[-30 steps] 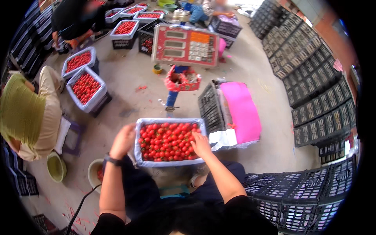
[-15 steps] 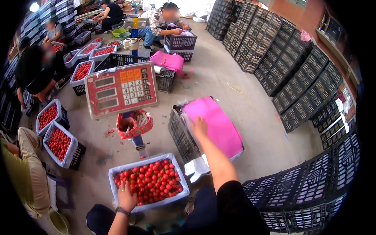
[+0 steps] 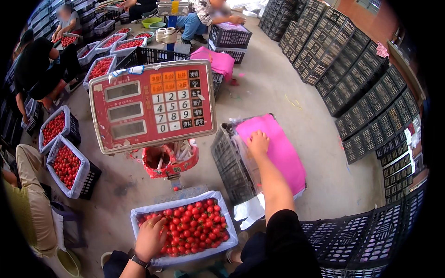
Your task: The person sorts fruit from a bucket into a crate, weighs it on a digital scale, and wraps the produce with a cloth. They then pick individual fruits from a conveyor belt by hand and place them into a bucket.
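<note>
Cherry tomatoes [image 3: 197,225] fill a crate with a pale blue liner [image 3: 230,224] directly in front of me. My left hand [image 3: 152,235] rests on the tomatoes at the crate's left side, fingers loosely bent and apart, with no tomato visibly gripped. To the right stands a black crate [image 3: 230,167] topped with bright pink sheets [image 3: 280,155]. On the near-left part of the pink stack, my right hand [image 3: 258,142] has its fingers curled against the top sheet; the fingertips are partly hidden. Clear film [image 3: 248,162] lies along the stack's left edge, beneath my right forearm.
A red scale display [image 3: 153,104] rises beyond the tomatoes, with a red holder [image 3: 170,160] below it. Tall stacks of black crates [image 3: 345,69] line the right. More tomato crates [image 3: 67,167] stand left, near seated people. A white sheet [image 3: 249,211] hangs by the pink stack.
My view has shifted, so the scale display appears larger. My left hand's fingers are more bent over the tomatoes. The right hand stays at the pink stack, slightly farther forward.
</note>
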Motion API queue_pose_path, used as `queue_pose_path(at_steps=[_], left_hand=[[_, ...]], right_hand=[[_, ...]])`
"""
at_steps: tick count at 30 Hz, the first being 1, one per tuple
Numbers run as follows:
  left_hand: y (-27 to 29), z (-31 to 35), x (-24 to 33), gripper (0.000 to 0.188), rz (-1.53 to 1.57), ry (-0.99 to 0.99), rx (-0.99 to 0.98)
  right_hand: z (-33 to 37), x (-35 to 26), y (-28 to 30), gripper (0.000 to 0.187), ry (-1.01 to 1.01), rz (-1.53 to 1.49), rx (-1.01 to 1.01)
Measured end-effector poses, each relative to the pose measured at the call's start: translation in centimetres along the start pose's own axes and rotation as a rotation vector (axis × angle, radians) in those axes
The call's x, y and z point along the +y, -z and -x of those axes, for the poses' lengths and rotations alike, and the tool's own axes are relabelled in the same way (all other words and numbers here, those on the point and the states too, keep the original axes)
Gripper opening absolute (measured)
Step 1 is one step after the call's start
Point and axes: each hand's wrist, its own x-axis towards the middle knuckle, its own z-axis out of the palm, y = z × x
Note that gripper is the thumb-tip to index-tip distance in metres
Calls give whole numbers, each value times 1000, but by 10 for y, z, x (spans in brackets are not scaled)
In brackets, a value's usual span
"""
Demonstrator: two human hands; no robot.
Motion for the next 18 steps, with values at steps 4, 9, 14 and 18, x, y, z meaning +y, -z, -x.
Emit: queue_pose_path(at_steps=[4,9,14,18], left_hand=[[-1,1,-3,29,-20,-4,8],[3,4,3,30,-61,3,-2],[3,8,2,28,-74,25,-54],[1,8,0,28,-66,0,-50]], right_hand=[[-1,10,-8,18,-74,-190,50],[2,5,-10,15,-36,-222,160],[2,-8,-10,11,-31,-179,160],[2,-8,-12,9,-94,-187,125]])
